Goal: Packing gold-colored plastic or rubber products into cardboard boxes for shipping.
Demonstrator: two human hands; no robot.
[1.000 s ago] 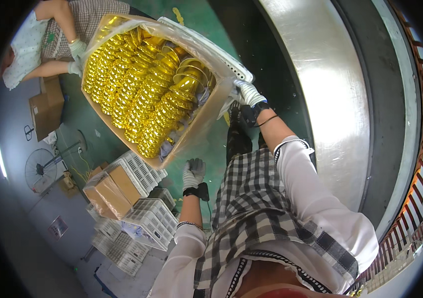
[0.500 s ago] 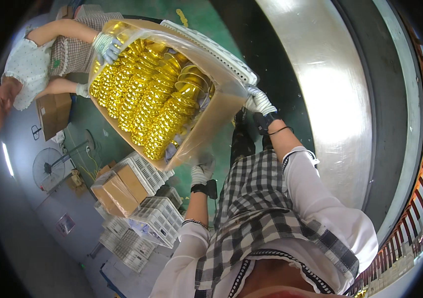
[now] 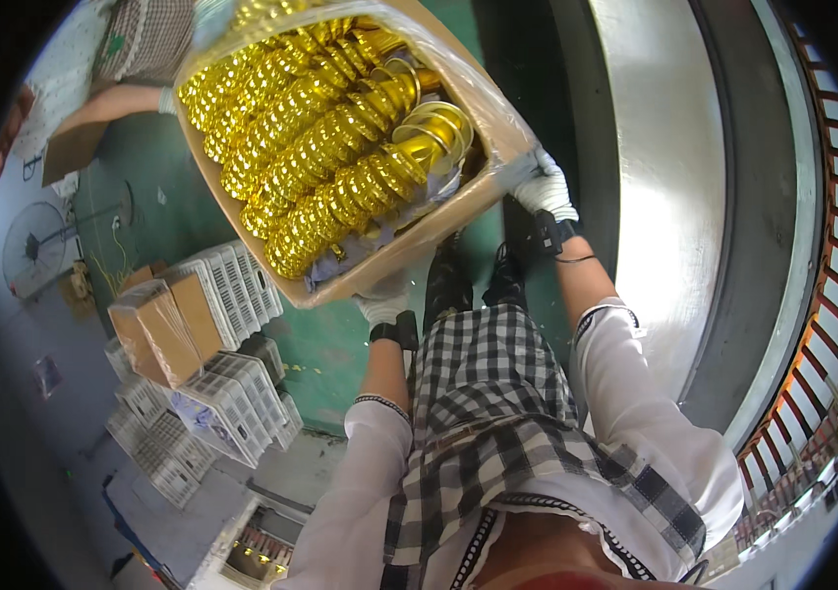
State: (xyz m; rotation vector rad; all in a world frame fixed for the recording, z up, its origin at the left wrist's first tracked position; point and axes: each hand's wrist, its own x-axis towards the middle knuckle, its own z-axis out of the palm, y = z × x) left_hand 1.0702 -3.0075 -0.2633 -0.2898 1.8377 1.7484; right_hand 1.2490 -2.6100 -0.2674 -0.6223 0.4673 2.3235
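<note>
A cardboard box (image 3: 419, 251) lined with clear plastic is held up in front of me, tilted so its open top faces me. Inside lie rows of nested, shiny gold cup-shaped pieces (image 3: 330, 128), with greyish wrapping at their near end. My white-gloved right hand (image 3: 545, 189) is closed on the box's right corner. At the near left corner my gloved left hand (image 3: 381, 303) supports the box from below; its fingers are partly hidden under it. Opposite me, a co-worker's gloved hand (image 3: 167, 100) touches the box's left side, while their other hand (image 3: 214, 20) is blurred at the far rim.
A long metal surface (image 3: 655, 197) curves along my right, beside a slatted rack (image 3: 832, 256). Left of me, white plastic crates (image 3: 232, 393) and a wrapped cardboard box (image 3: 163, 329) stand stacked on the green floor (image 3: 325, 379). A standing fan (image 3: 35, 251) is farther left.
The box has come nearer and turned, its right corner moving right and down in view with my right hand. My left hand moved slightly up and left. The co-worker has shifted toward the upper left edge.
</note>
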